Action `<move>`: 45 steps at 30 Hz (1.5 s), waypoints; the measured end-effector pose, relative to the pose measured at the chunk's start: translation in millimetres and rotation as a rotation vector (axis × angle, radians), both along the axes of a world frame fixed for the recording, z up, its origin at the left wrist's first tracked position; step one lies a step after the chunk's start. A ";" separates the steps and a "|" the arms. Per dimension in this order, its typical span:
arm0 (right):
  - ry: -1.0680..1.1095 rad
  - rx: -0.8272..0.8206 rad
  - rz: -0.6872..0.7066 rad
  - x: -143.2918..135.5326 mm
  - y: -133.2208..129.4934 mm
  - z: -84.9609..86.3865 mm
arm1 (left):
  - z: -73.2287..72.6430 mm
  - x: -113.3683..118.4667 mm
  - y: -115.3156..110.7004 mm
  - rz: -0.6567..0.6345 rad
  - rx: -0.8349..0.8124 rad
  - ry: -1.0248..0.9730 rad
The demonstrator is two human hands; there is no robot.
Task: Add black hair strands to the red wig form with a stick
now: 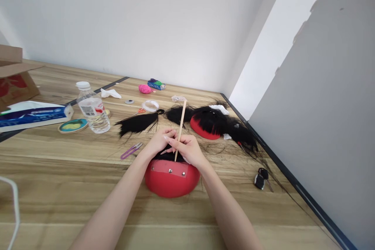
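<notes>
wood table (73,187), dark strip (301,193) along right edge. red dome (172,187) front middle, wood showing both sides. right hand (190,150) pinches stick (181,122) over black hair (164,156); left hand (159,141) bent close, can't tell grip.

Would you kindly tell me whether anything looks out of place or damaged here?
Two things: loose black hair strands lie scattered over the wooden tabletop beyond the right hand, straggling rather than gathered; and the grey wall has a ragged left edge, as if chipped.
</notes>
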State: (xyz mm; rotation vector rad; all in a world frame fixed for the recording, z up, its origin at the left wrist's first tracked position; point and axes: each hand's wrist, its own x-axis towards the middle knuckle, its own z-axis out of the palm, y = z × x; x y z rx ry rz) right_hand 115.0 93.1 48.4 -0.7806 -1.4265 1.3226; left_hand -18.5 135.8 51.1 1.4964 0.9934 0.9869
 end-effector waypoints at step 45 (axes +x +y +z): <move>0.101 -0.041 0.042 -4.0 -5.3 14.6 | 5.6 -9.9 0.8 0.050 0.030 0.012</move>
